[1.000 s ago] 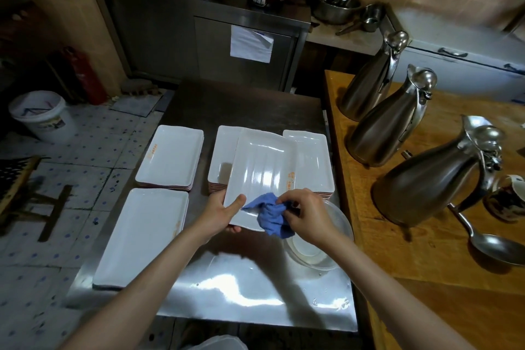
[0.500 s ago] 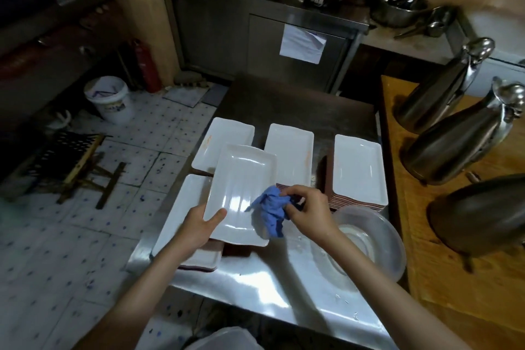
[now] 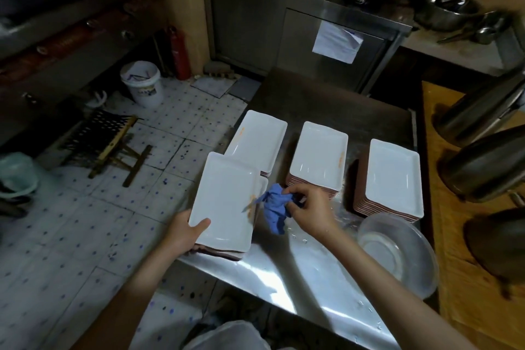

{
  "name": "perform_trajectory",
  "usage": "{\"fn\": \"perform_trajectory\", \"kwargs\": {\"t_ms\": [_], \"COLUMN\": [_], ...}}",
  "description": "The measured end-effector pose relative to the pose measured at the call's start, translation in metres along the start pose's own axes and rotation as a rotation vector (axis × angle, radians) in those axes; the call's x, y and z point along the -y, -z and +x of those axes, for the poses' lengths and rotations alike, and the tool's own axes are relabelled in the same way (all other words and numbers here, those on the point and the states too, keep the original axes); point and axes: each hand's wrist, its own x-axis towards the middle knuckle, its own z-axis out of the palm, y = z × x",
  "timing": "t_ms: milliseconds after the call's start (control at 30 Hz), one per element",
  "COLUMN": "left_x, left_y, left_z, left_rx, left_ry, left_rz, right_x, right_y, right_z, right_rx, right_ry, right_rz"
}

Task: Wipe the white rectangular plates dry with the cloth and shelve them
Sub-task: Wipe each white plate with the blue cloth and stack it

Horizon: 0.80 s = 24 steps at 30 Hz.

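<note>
Left hand [image 3: 186,233] grips the near-left corner of a white rectangular plate [image 3: 227,202], thumb on top, plate lying on the near-left stack at the steel table [image 3: 298,278] edge. Right hand [image 3: 311,212] pinches a bunched blue cloth [image 3: 274,204] at the plate's 3 o'clock edge. Three more plate stacks [image 3: 318,156] lie from 12 to 2 o'clock; clear bowl [image 3: 397,250] at 4 o'clock.

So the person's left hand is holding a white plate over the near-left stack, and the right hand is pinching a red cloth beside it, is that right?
Nearly. The cloth is blue, not red, as the head view shows. The rest holds: the left hand holds the white plate over the near-left stack, and the right hand pinches the cloth beside it.
</note>
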Motion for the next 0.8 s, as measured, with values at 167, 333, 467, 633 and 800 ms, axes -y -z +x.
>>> {"fn": "perform_trajectory", "kwargs": {"t_ms": [167,333,467,633,800], "left_x": [0.002,0.006,0.006,0.000,0.004], "left_y": [0.008,0.014,0.014,0.013,0.012], "left_z": [0.000,0.005,0.010,0.012,0.015], "left_rx": [-0.026,-0.062,-0.145,-0.185,-0.150], "left_ry": [-0.077,-0.145,-0.187,-0.181,-0.161], "left_rz": [0.104,0.234,0.353,0.480,0.539], "right_x": [0.005,0.010,0.010,0.013,0.015], "right_y": [-0.005,-0.008,-0.011,-0.012,-0.012], "right_z": [0.002,0.003,0.006,0.009,0.010], "right_rx": [0.010,0.016,0.016,0.008,0.016], "right_ry": [-0.002,-0.002,-0.004,0.006,0.014], "right_rz": [-0.017,-0.014,-0.014,-0.016,-0.020]}}
